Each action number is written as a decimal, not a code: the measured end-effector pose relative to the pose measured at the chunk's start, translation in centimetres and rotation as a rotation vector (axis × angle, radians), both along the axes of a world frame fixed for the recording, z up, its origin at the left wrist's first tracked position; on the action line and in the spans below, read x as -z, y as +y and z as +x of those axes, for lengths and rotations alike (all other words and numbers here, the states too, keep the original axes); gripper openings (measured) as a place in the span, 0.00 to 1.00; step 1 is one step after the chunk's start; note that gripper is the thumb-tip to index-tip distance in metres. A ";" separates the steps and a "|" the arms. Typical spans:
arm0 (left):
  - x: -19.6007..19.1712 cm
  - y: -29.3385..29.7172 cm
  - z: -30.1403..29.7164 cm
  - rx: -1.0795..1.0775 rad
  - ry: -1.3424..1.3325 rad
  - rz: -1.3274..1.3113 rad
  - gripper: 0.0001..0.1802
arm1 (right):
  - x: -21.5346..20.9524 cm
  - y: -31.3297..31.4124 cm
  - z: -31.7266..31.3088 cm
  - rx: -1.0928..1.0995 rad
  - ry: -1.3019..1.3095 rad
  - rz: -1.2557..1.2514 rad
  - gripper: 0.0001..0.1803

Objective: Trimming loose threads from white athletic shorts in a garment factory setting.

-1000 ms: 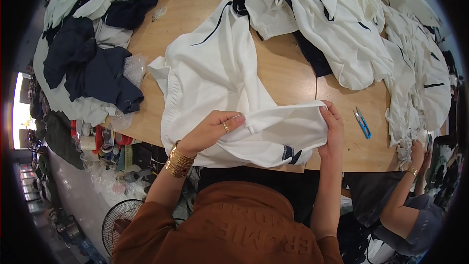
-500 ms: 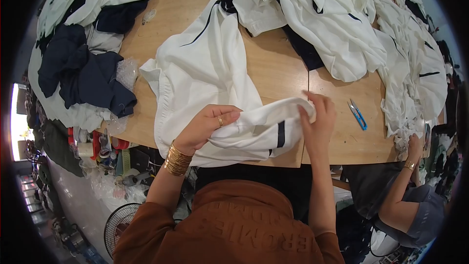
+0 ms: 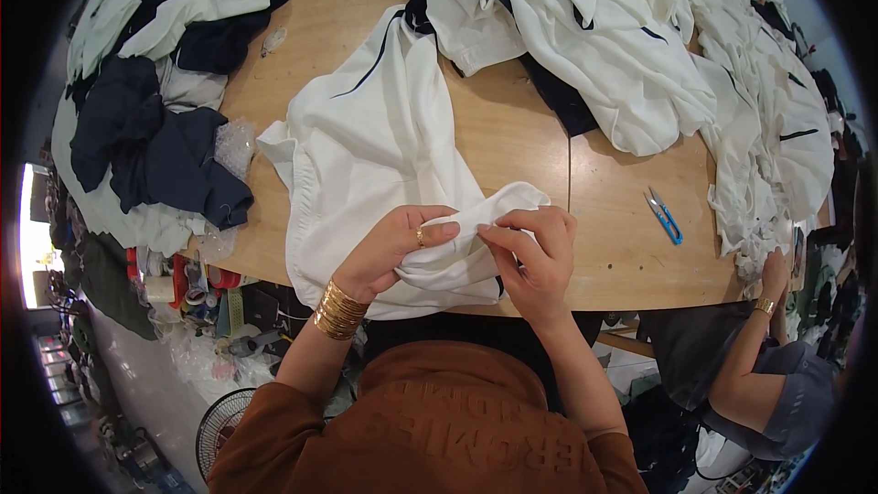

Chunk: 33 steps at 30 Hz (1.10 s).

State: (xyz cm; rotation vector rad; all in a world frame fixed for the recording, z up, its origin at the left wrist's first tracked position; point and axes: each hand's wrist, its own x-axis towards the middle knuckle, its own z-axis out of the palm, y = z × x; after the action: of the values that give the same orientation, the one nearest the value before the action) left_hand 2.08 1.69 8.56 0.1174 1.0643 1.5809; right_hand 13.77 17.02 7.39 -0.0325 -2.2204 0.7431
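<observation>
A white garment (image 3: 375, 146) with a gathered edge and dark navy trim lies spread on the wooden table in front of me. My left hand (image 3: 395, 252) is closed on a folded part of it near the table's front edge, with thumb and fingers pinching the cloth. Close to its right, my right hand (image 3: 535, 252) pinches the same fold between thumb and fingertips. Part of the fold and its dark band are hidden behind my right hand.
Small blue-handled thread snips (image 3: 665, 217) lie on the table (image 3: 622, 174) to the right. White garments with navy trim (image 3: 585, 46) pile up at the back. Dark navy cloth (image 3: 165, 146) is heaped on the left. A co-worker's hand (image 3: 774, 272) touches white cloth at the right.
My right hand has moved left and in toward my left hand, from the outer end of the fold to its middle. The dark band there is now mostly covered.
</observation>
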 end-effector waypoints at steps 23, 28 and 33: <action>1.6 -1.2 0.2 -0.005 1.297 -0.276 0.11 | 4.1 15.1 9.1 0.753 -0.199 -0.337 0.10; 1.8 -0.3 0.9 -0.001 0.542 -0.153 0.11 | 9.1 17.1 8.9 0.854 -0.380 0.234 0.12; 1.3 0.4 0.9 0.085 0.471 -0.134 0.14 | 8.0 18.9 9.2 0.911 -0.610 0.261 0.09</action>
State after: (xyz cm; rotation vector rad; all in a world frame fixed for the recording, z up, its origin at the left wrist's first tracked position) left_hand 2.96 2.08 7.23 0.4555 1.5046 1.4324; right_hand 23.02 35.96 -0.63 -1.1831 -2.4584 -0.0914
